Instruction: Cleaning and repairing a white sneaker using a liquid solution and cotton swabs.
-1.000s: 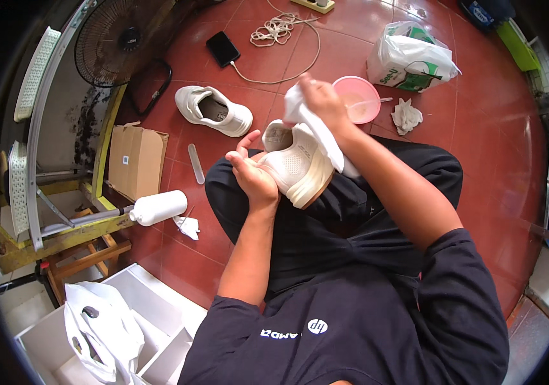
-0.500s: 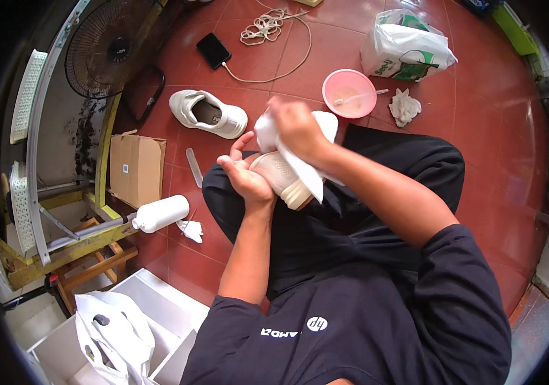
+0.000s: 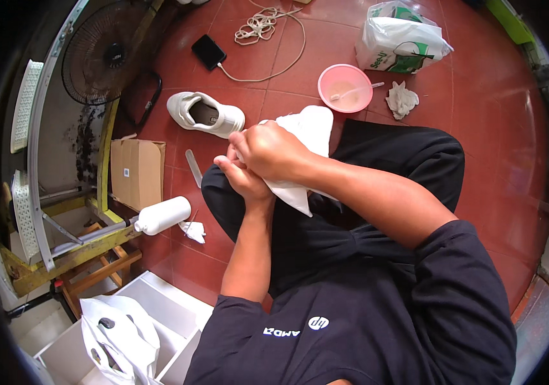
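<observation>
A white sneaker (image 3: 318, 119) rests over my lap, mostly covered by my hands and a white cloth (image 3: 295, 197). My left hand (image 3: 246, 182) cups the sneaker's heel end from the left, its thumb and fingertips showing. Across the top, my right hand (image 3: 270, 151) is closed on the cloth and presses it against the heel end, close by the left fingers. One corner of the cloth hangs down below my right wrist. The matching white sneaker (image 3: 205, 115) stands on the floor just beyond my left hand.
Beyond my knees are a pink bowl (image 3: 359, 90) holding liquid and a brush, a crumpled cloth (image 3: 402, 101) and a plastic bag (image 3: 403, 40). A phone (image 3: 208, 51) lies on a cable. Leftward are a white bottle (image 3: 164, 215), a cardboard box (image 3: 138, 173) and a fan (image 3: 88, 54).
My right hand has moved left and down, bringing the cloth over the sneaker's heel, which showed before. My left hand has stayed nearly in place. The view has shifted slightly.
</observation>
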{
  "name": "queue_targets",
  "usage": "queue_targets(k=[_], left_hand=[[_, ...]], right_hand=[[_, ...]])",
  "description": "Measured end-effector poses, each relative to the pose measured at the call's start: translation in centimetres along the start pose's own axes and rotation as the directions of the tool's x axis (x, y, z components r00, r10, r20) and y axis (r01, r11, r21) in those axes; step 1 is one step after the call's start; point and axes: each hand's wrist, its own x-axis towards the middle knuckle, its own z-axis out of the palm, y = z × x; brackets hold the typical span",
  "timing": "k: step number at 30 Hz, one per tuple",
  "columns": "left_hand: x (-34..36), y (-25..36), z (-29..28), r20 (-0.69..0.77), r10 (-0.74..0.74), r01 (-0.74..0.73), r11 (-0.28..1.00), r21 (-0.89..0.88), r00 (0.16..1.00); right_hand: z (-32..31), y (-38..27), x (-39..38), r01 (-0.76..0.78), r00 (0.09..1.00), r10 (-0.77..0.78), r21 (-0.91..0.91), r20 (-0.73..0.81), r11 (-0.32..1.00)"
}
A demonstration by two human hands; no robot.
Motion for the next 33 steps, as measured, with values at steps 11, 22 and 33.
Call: queue_targets(k=[11,22,33], left_hand=[[-0.2,0.0,0.0,-0.075,-0.030,0.028,0.999,-0.033,0.997],[-0.3,0.1,-1.8,-0.022,-0.073,0.073,0.997,-0.031,0.997],[-0.8,0.7,1.3,-0.155,-0.077,0.070,0.996,-0.050,0.985]], right_hand=[[-5.5,2.0,4.7,0.356,0.849,0.451,0.929,-0.274,-0.104],[-5.7,0.6,-4.1,0.141,0.965,-0.119,0.080,-0.233,0.987],[-2.2,-2.2,-3.0,0.023,0.989,0.014,-0.251,0.147,0.968]])
